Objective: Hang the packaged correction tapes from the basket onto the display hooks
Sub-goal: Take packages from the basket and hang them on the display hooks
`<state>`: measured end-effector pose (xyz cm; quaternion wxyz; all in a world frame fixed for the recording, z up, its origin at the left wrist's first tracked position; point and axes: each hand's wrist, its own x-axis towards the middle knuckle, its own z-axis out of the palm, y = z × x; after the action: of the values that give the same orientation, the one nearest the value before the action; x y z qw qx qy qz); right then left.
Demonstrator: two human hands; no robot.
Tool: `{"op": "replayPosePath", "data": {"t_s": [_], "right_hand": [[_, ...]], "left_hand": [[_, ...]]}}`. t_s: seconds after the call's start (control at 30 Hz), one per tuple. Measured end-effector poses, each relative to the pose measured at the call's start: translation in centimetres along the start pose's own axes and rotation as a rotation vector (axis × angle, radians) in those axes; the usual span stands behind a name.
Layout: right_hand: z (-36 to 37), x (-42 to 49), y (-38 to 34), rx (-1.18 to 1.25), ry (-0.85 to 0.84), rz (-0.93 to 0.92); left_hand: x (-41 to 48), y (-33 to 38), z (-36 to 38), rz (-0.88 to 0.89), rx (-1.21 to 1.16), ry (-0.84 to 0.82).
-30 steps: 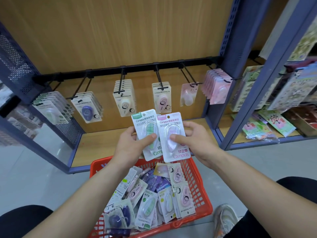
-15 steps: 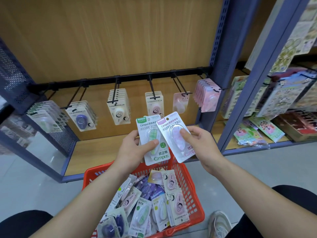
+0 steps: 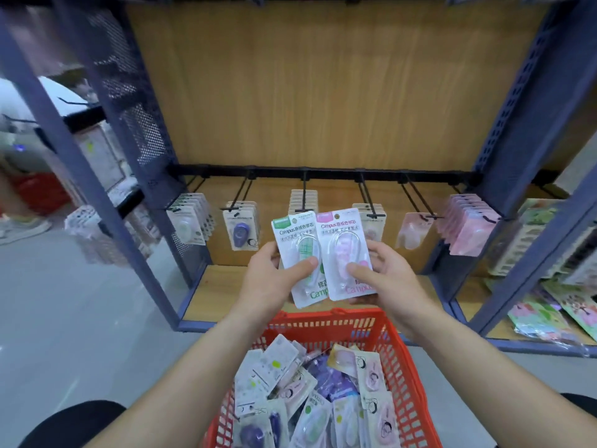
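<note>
Cardboard-backed with a clear blister front, the green-labelled pack (image 3: 298, 250) and the pink-labelled pack (image 3: 347, 250) look light and stiff. The bubble is probably slick, so they are best pinched low on the card, leaving the top edge free for a hook. The left hand (image 3: 274, 281) grips the green one and the right hand (image 3: 389, 281) the pink, thumbs on the fronts. The packs slightly overlap above the red basket (image 3: 323, 319), in front of the display hooks (image 3: 420, 205) on the black rail (image 3: 332, 173).

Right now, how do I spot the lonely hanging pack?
Find the black rail across the wooden shelf back. Go to its second hook from the right. There a pale pink pack hangs alone; every neighbouring hook carries a stack.
</note>
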<state>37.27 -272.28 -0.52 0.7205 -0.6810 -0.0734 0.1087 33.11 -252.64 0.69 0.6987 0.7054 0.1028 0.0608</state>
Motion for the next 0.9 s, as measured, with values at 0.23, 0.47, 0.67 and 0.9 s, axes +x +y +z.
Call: {"op": "replayPosePath", "data": {"t_s": [0.23,0.47,0.67,0.9], "right_hand": [[8.9,3.4,-3.9,-0.007,-0.062,-0.062],[17.5,7.5,-8.1,-0.043,-0.124,-0.152],[23.9,12.8,-11.5,-0.084,-0.119,-0.280],[30.8,19.6,-17.5,-0.106,-0.081,-0.472]], "left_hand": [[-0.1,3.7,-8.5,0.094,-0.097,0.177],[2.0,7.7,-17.1,0.268,-0.099,0.321],[4.8,8.9,-22.3,0.335,-0.103,0.421],[6.6,9.6,-26.3,0.419,-0.220,0.492]]}}
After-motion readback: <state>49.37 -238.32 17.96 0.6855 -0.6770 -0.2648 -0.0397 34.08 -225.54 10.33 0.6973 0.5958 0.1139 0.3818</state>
